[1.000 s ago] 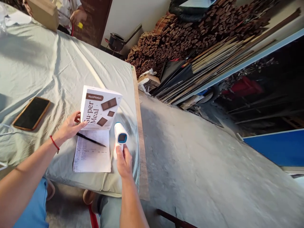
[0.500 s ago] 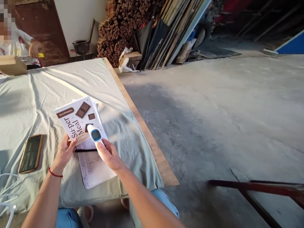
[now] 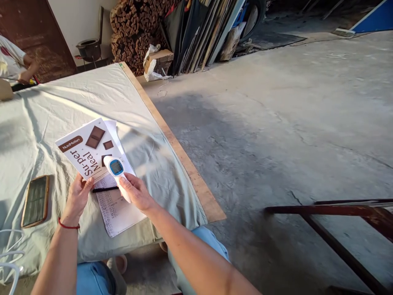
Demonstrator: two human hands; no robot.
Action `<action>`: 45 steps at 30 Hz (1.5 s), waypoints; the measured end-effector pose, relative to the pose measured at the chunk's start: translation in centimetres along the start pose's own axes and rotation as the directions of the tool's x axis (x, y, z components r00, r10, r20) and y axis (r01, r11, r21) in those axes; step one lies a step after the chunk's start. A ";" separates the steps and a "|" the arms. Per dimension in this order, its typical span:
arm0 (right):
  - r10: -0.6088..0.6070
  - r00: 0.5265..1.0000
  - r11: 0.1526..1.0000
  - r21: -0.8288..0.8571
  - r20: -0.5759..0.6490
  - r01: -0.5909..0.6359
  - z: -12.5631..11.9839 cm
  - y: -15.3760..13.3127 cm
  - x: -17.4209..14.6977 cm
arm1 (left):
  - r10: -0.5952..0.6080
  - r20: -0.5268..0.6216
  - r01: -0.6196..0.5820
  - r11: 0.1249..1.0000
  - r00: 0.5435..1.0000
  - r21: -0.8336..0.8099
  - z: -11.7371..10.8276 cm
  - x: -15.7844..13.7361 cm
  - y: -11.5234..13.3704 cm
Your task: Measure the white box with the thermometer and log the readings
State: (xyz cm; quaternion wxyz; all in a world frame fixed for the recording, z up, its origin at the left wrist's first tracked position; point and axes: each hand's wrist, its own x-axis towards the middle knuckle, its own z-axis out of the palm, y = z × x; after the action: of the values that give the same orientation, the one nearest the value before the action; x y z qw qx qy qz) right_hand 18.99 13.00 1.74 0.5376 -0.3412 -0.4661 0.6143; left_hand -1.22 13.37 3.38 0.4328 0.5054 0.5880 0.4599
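Note:
My left hand (image 3: 80, 191) pinches the lower edge of a white box (image 3: 80, 143) printed "NutriMotion Su-per Meal" with brown chocolate squares; how thick it is, I cannot tell. My right hand (image 3: 137, 191) is wrapped round the handle of a white infrared thermometer (image 3: 116, 167) with a blue-rimmed screen. The thermometer's nose overlaps the printed front; whether it touches is unclear. Under both hands, handwritten paper sheets (image 3: 118, 217) lie on the cloth-covered table (image 3: 159, 196), with a black pen (image 3: 105, 189) across them. Left of my left hand lies a phone (image 3: 35, 200) in an orange-brown case.
White cables (image 3: 12, 254) coil at the table's near left. Across the table, another person's hand (image 3: 28, 74) is by a cardboard box (image 3: 5, 89). Stacked firewood (image 3: 135, 32) and leaning boards (image 3: 202, 45) stand behind. A dark red frame (image 3: 337, 209) stands on the floor at right.
The view has shifted, so most things sit further left and higher. Both hands keep their holds on the box and thermometer. The other person's hand across the table has moved.

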 end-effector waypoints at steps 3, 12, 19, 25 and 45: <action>0.130 0.974 0.965 0.202 0.183 -0.167 -0.1 -0.5 -0.2 | 0.000 -0.005 0.000 0.999 1.000 -0.042 0.2 0.0 0.1; 0.133 0.960 0.989 0.031 0.248 -0.146 -3.0 -1.6 -1.4 | 0.229 -0.009 -0.228 0.973 0.973 0.021 0.2 0.6 0.7; -0.173 0.981 0.507 -0.846 0.088 0.165 -10.6 -1.2 -1.5 | 0.205 -0.130 -0.154 0.933 0.970 0.326 -0.4 1.2 0.1; -0.477 0.870 0.057 -0.983 0.125 0.173 -9.0 0.6 -2.1 | 0.186 -0.177 -0.064 0.842 0.966 0.536 -0.6 -0.1 0.8; -0.120 0.990 0.698 -0.703 0.072 0.135 -1.8 0.6 -6.8 | 0.235 0.196 -0.296 0.547 0.952 0.783 -2.8 -6.4 -0.8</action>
State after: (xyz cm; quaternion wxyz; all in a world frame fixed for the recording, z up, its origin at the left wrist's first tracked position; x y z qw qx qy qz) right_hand 21.73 6.71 0.02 0.4024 -0.4813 -0.6936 0.3539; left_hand -3.34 6.71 3.39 0.1027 0.7440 0.6333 0.1867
